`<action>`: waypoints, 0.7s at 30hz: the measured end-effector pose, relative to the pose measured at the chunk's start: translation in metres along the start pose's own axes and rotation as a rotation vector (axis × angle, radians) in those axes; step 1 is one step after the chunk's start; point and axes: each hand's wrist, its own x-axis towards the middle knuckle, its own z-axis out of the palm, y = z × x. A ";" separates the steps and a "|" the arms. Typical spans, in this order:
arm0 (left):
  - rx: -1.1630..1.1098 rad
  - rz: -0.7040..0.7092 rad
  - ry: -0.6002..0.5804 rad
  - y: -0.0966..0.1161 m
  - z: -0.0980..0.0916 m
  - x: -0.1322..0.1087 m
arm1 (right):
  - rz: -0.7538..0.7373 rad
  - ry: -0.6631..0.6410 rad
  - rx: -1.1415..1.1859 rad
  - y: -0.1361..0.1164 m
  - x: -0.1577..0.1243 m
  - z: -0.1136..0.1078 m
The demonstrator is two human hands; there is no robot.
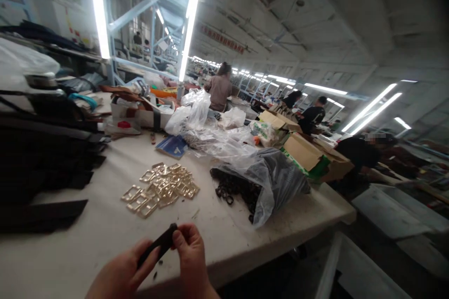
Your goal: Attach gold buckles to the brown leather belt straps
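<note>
Between my hands, over the table's near edge, is a narrow black strap (162,243), held at a slant. My left hand (122,266) is closed around its lower part. With thumb and fingers, my right hand (190,247) pinches the strap's upper end; whether a small part sits there too is hidden. Beyond my hands lies a pile of gold-coloured metal buckles (163,187). To the right, small black rings (229,191) spill from a clear plastic bag (277,187).
Stacked black strips (45,159) cover the left of the white table (115,229). A blue booklet (171,145), plastic bags (196,112) and open cardboard boxes (305,154) stand farther back. A person (219,86) is beyond them; others work at right. Grey bins (396,210) stand below right.
</note>
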 end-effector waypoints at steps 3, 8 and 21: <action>-0.012 -0.070 -0.104 0.024 -0.007 -0.011 | -0.197 -0.056 -0.332 -0.001 -0.010 -0.008; -0.067 -0.114 -0.123 0.033 -0.009 -0.019 | -0.140 -0.136 -0.333 -0.001 -0.014 -0.002; -0.474 -0.150 -0.402 0.018 -0.019 -0.029 | 0.318 0.113 0.214 0.009 -0.017 0.015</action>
